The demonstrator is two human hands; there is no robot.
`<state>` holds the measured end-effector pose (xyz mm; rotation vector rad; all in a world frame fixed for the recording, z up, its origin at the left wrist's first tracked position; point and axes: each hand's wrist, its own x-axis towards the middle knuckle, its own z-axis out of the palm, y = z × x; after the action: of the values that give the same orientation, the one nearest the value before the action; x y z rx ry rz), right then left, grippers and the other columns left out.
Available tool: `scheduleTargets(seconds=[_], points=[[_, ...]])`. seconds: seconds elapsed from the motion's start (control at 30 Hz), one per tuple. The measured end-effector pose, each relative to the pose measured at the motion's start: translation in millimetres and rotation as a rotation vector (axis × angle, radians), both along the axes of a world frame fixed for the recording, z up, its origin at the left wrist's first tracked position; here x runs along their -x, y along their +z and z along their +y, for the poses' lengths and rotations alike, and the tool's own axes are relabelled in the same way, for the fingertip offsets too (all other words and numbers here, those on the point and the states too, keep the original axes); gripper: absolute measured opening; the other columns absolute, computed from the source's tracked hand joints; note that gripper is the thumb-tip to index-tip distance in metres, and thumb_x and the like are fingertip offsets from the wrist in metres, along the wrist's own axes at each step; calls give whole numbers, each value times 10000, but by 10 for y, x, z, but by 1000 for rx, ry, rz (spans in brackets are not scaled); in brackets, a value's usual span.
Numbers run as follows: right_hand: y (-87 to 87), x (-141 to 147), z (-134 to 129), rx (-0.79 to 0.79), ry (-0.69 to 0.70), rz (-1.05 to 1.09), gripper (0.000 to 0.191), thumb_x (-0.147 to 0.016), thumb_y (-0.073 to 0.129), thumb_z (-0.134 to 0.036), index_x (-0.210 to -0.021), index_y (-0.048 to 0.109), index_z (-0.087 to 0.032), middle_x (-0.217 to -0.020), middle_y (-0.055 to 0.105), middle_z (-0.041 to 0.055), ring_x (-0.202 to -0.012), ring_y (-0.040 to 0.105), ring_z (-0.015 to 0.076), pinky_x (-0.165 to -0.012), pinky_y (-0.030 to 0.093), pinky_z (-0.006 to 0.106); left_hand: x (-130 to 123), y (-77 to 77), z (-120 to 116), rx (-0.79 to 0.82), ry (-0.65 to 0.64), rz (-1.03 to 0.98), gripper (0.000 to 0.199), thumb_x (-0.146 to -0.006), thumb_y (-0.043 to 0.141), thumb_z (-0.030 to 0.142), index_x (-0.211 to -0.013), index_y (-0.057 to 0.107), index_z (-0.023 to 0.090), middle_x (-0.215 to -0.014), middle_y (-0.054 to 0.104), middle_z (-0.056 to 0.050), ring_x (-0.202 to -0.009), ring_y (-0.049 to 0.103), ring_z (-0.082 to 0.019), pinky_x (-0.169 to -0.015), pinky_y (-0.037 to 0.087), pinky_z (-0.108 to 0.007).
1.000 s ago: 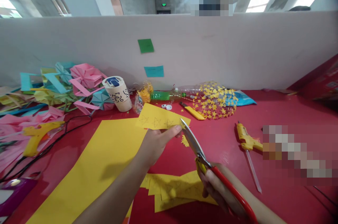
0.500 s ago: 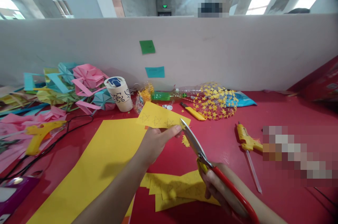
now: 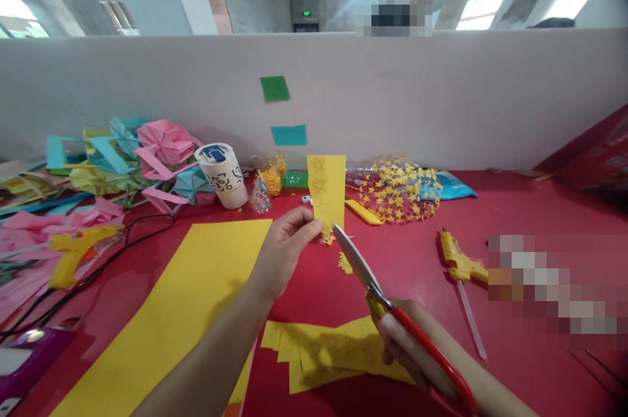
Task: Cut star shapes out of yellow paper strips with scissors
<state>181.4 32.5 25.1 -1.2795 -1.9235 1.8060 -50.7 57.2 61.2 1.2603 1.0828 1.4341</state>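
My left hand (image 3: 289, 247) pinches the lower corner of a yellow paper strip (image 3: 333, 191), held upright with drawn star outlines down its left side. In my right hand (image 3: 407, 338) is a pair of scissors (image 3: 360, 263) with red and yellow handles. Their blades look closed, tips at the strip's bottom edge beside my left fingertips. Below the hands lies a pile of yellow paper strips (image 3: 328, 351) with faint star drawings. A small heap of cut yellow stars (image 3: 345, 263) rests on the table behind the blades.
Large yellow sheets (image 3: 196, 286) lie at left. Around stand a white cup (image 3: 223, 178), a yellow cutter (image 3: 364, 211), a star-covered clear bag (image 3: 400, 191) and glue guns (image 3: 456, 256), (image 3: 73, 250). Folded paper decorations (image 3: 164, 142) crowd the back left, against a white partition (image 3: 196, 90).
My left hand has turned the strip from lying sideways to standing upright, and its fingers now pinch the lower corner. The scissors have stayed nearly in place.
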Motion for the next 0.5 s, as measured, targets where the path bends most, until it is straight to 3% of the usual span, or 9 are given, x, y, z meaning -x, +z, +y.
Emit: scheduleTargets(seconds=[0.13, 0.33, 0.5], points=[[-22, 4, 12, -17, 0, 8, 551, -794, 461, -740, -722, 478, -194, -604, 545, 3, -382, 426, 71, -359, 319, 186, 47, 16, 14, -12, -18, 98, 179, -849, 565, 215, -678, 521, 189, -668, 476, 41, -677, 448, -104, -674, 369, -218], [-244, -2, 47, -108, -8, 61, 611, -769, 428, -788, -645, 432, -190, -579, 499, 0, -506, 504, 105, -470, 404, 193, 93, 101, 7, 19, -52, 223, 186, -833, 557, 254, -667, 499, 192, -654, 452, 41, -644, 423, -113, -637, 355, -229], [-338, -2, 56, -103, -25, 40, 610, -770, 436, -782, -645, 445, -185, -573, 531, 7, -485, 485, 95, -427, 346, 182, 104, 124, 5, 30, -45, 255, 190, -809, 571, 266, -658, 486, 191, -652, 428, 42, -634, 398, -115, -618, 338, -231]])
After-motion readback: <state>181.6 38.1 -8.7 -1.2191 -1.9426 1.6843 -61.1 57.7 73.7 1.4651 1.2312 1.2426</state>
